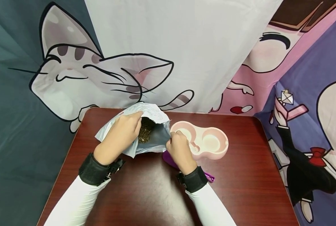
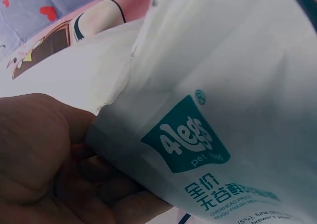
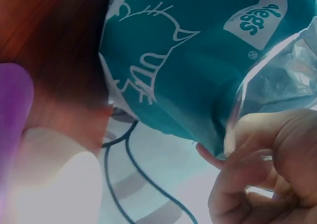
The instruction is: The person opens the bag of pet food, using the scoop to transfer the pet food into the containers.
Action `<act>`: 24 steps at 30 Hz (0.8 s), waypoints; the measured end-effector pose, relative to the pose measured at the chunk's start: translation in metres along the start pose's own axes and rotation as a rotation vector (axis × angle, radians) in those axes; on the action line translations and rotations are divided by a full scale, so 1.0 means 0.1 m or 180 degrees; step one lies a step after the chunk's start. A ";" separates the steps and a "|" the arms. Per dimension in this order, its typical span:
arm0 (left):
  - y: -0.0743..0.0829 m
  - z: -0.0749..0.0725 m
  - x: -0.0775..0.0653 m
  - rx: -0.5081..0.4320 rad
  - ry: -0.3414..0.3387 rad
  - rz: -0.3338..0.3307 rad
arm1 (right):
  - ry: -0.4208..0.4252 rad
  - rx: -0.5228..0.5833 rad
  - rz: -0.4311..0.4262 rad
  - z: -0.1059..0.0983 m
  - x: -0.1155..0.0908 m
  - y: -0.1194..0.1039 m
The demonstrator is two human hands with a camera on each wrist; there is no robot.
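Observation:
A pet food bag (image 1: 152, 111) lies tilted with its mouth toward me, the silvery lining showing and brown kibble (image 1: 144, 134) inside. My left hand (image 1: 120, 133) grips the left part of the mouth; in the left wrist view the thumb lies over the bag's white printed side (image 2: 247, 75) and the fingers curl below. With thumb and fingertips, my right hand (image 1: 181, 152) pinches the mouth's right corner. The right wrist view has the bag's teal side (image 3: 198, 60) beside that hand. Partly hidden under the right hand and wrist is a purple scoop (image 1: 169, 159).
Right of the bag stands a pink double pet bowl (image 1: 204, 156) with two round hollows, close to the right hand. All of this sits on a reddish-brown wooden table (image 1: 249, 175). Cloths with cartoon prints (image 1: 184, 40) hang behind and beside it.

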State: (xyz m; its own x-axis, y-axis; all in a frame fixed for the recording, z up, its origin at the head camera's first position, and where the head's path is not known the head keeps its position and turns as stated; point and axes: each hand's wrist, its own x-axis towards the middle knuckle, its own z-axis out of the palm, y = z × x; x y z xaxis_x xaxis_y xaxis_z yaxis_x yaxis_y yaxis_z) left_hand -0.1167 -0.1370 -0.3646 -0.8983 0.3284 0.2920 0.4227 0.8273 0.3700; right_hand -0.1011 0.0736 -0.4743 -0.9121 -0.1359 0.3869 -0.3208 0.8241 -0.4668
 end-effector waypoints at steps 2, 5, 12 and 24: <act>0.00 0.00 0.01 -0.0016 0.0001 0.0002 | -0.0042 -0.0027 0.0056 -0.02 0.01 0.01; -0.03 -0.03 0.03 -0.0048 -0.0036 -0.0044 | -0.0277 0.0225 0.0205 -0.06 0.02 0.06; -0.10 -0.13 0.05 -0.0149 -0.0187 -0.0153 | -0.1011 0.1242 0.0609 -0.08 0.01 0.17; -0.13 -0.11 0.05 -0.0187 -0.0254 -0.0029 | -0.0970 0.0874 0.0603 -0.04 0.03 0.14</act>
State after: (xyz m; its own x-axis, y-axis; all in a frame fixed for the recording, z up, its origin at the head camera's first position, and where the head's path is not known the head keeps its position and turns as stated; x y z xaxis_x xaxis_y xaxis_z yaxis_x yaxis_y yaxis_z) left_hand -0.1256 -0.1511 -0.3578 -0.9078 0.3582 0.2180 0.4187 0.8031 0.4240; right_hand -0.1074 0.0866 -0.4761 -0.9816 -0.1863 0.0416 -0.1593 0.6791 -0.7165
